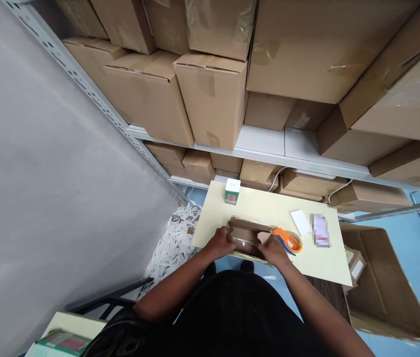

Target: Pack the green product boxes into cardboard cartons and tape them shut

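Observation:
An open cardboard box [245, 232] rests at the near edge of the pale yellow table [265, 201], with clear tape across its inside. My left hand [219, 244] is closed on its left end, and my right hand [273, 249] is closed on its right end, thumbs over the rim. Just right of the box lie orange-handled scissors [286, 239] on a roll of tape [298, 242]. A small green and white box [232, 192] stands upright near the table's back left.
A white card [300, 222] and a blurred purple item [320, 230] lie on the table's right. Shelves [262, 148] with cardboard boxes rise behind. A big open carton [384, 282] stands at right, white paper strips [170, 248] on the floor at left.

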### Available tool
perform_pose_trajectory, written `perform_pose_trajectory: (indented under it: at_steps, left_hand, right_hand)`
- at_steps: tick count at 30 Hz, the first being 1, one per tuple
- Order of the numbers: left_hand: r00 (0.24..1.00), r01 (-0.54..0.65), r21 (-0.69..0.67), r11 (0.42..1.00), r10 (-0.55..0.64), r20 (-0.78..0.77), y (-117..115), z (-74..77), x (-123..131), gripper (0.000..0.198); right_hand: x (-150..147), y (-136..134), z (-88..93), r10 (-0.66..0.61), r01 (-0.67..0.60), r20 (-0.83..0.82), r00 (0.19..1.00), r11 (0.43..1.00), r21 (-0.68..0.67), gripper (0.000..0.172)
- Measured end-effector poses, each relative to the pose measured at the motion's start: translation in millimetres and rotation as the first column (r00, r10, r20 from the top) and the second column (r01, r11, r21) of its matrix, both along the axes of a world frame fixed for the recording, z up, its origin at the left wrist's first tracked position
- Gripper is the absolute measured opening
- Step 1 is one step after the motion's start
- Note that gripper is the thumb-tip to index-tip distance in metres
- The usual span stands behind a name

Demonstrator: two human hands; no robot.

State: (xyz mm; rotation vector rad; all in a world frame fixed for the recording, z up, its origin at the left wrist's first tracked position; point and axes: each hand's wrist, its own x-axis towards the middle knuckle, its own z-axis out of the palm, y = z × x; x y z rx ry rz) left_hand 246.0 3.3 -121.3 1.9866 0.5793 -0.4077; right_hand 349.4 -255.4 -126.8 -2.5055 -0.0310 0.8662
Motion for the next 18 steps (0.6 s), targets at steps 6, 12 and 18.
perform_pose_trajectory:
  at_steps: [6, 12, 18]
  left_hand:
    - [0.964, -0.260, -0.418, 0.870, 0.262, -0.055, 1, -15.1, -13, 0.051]
    - [0.953, -0.302, -0.495, 0.815, 0.250, -0.170, 33, -16.5, -7, 0.062]
    - [0.973, -0.205, 0.112, 0.972, 0.190, 0.130, 77, 43.5, 80, 0.052]
  right_hand:
    - [2, -21, -16.7, -0.089, 0.076, 0.075, 0.993, 0.983, 0.165, 0.032]
    - [-9, -32, -30.1, -0.252, 0.244, 0.021, 0.968, 0.953, 0.179, 0.031]
    - [-10, -27, -31.3, -0.224, 0.203, 0.080, 0.971, 0.955, 0.219, 0.032]
